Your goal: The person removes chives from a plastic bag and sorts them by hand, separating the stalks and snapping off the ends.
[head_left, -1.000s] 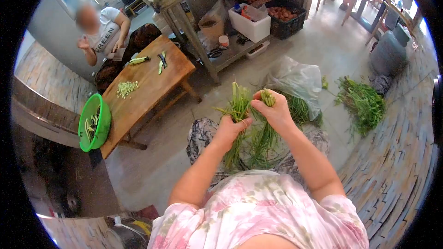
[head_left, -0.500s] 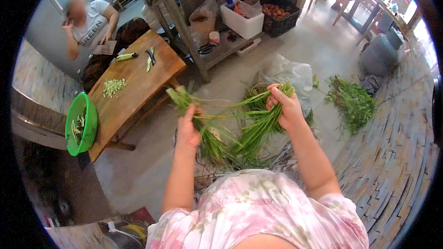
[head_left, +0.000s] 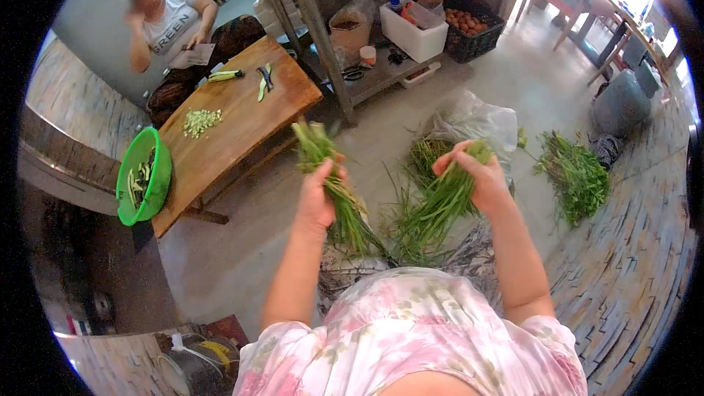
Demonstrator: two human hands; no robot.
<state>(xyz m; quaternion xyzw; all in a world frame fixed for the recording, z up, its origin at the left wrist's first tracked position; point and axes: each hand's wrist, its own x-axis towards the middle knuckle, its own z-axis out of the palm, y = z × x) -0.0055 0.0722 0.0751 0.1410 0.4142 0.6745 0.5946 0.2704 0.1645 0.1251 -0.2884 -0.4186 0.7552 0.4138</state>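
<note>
My left hand (head_left: 320,196) is closed around a bunch of green stems (head_left: 347,214), whose pale cut ends stick up above the fist. Long thin greens (head_left: 434,214) hang from my right hand (head_left: 480,177), which grips them near the top. A gap lies between the two bunches. Behind the right-hand bunch, more greens (head_left: 425,158) lie on the floor beside a clear plastic bag (head_left: 477,119). Another leafy heap (head_left: 576,180) rests on the floor farther right. The exact kind of herb is unclear.
A low wooden table (head_left: 246,114) at left bears chopped pieces (head_left: 201,122) and cut vegetables. By its near end is a green basin (head_left: 163,180). Another person (head_left: 176,26) sits behind it. A shelf holds a white box (head_left: 414,31); a gas cylinder (head_left: 622,103) stands right.
Strands that stretched between my hands have come apart, leaving two separate bunches. My left hand has turned its bunch more upright. The whole view has shifted slightly.
</note>
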